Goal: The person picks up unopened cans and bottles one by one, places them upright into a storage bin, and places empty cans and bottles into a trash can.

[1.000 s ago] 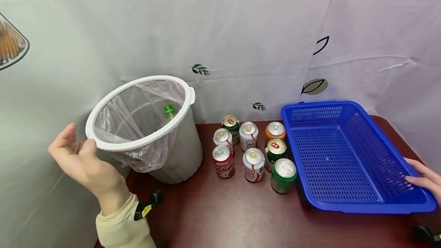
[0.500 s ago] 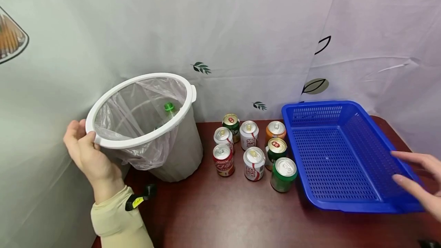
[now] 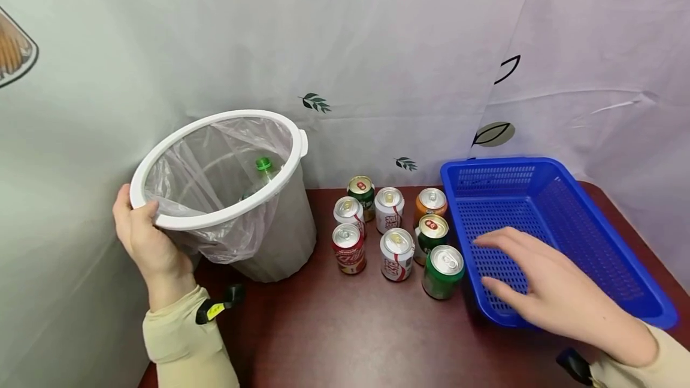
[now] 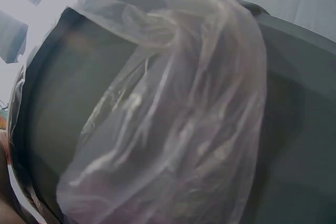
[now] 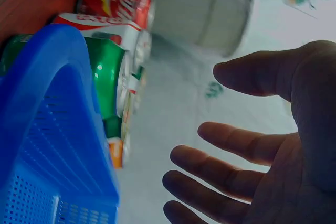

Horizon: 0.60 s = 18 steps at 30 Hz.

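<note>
My left hand (image 3: 148,244) grips the near left rim of a white waste bin (image 3: 286,238), its thumb over the edge. The bin tilts and has a clear plastic liner (image 4: 173,124) folded over its rim. Inside it shows a green-capped bottle (image 3: 264,165). My right hand (image 3: 550,286), fingers spread and holding nothing, hovers over the left part of a blue basket (image 3: 501,214). Closest to its fingertips stands a green can (image 3: 442,274). Beside that are a dark green can (image 3: 431,244), an orange can (image 3: 430,202) and a white can (image 3: 397,259).
Farther left stand a red can (image 3: 349,256), more white cans and another dark green can (image 3: 362,193), all upright between bin and basket. The dark red table (image 3: 334,328) reaches back to a pale cloth wall (image 3: 399,47) with leaf prints.
My left hand has come right and taken hold of the bin's rim. My right hand has let go of the basket's right edge and swung left over the basket. The cans stay put.
</note>
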{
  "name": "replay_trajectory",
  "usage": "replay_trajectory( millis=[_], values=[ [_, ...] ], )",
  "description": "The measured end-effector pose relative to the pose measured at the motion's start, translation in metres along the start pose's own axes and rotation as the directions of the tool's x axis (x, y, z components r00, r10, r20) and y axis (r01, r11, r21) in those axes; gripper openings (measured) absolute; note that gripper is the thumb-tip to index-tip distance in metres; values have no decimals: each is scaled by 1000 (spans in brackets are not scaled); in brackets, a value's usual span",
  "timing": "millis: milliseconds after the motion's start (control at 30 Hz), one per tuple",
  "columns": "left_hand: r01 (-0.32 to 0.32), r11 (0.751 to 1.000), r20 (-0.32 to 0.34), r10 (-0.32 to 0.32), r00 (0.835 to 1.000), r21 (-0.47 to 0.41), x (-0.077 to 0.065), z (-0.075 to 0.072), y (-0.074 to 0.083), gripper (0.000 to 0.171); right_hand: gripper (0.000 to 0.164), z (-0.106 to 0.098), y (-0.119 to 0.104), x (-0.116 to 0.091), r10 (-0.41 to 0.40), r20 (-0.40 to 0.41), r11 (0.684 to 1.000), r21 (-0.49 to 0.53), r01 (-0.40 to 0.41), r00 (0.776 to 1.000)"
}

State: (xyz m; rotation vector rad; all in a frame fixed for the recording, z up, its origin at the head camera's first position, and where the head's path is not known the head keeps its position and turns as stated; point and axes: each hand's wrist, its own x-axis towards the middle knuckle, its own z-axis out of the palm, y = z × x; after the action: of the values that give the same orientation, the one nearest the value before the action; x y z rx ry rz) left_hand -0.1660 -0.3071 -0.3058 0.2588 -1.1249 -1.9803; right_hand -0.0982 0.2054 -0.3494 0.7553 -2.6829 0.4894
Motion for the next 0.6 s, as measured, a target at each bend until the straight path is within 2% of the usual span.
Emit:
replay_trajectory(
  millis=[267,433,600],
  values=[
    [-26,1000,6,26,1000,18,2,1,-3,45,47,29,-5,31,-58,109,998,-8,59,992],
    [-24,1000,3,24,1000,20,3,-1,-5,44,56,45,-8,39,-92,136,993,-60,100,987],
    [-46,998,20,47,999,-31,4,-2,-11,44,63,55,-11,42,-99,139,988,-100,114,985]
  ],
)
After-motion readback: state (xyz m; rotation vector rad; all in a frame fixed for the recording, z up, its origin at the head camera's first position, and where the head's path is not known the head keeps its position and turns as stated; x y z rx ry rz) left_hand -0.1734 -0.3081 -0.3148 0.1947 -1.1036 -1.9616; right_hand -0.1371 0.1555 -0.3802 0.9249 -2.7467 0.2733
